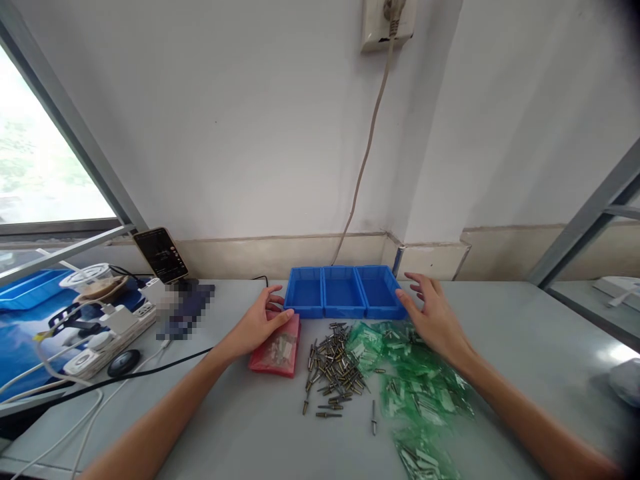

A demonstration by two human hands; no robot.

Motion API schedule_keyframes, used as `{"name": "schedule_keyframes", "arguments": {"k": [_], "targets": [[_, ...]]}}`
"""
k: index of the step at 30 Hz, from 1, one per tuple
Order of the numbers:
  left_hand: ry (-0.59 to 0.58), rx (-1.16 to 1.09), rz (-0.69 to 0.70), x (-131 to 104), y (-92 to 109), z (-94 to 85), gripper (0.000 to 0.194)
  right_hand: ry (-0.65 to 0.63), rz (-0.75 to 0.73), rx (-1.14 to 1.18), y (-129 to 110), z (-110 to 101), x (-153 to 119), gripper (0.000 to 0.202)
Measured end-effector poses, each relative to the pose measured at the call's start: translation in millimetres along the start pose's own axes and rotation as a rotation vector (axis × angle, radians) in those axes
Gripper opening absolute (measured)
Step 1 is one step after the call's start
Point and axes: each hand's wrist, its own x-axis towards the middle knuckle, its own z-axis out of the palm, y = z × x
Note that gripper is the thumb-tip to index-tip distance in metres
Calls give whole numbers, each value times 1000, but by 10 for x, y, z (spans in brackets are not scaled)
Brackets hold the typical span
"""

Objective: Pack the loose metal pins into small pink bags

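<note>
My left hand point(261, 325) rests at the top of a red bag point(276, 353) with small parts in it, near the left end of a blue three-compartment tray point(345, 312). Its fingers are apart. At the tray's right end is my right hand point(431, 312), fingers spread and nothing held. The three compartments look empty. A pile of metal rivets point(337, 363) lies in front of the tray, a few of them loose at its lower edge. Green plastic bags point(425, 393) with parts inside spread to the right of the pile, partly beneath my right forearm.
On the left stand a lit phone point(161, 255), a power strip point(110, 343), a black mouse point(124, 363) and several cables. A cord point(370, 140) hangs from a wall socket point(387, 27) behind the tray. Metal frame posts rise at both sides.
</note>
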Motion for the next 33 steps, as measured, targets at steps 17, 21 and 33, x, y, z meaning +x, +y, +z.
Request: {"name": "schedule_keyframes", "arguments": {"k": [17,21,33], "targets": [[26,4,94,-78,88,98,63,-96,171,238,223,77,109,50],[35,-39,80,-88,119,119,64,-116,73,221,219,114,78,56],[3,-234,47,-28,87,152,68,-165,53,161,182,107,58,62]]}}
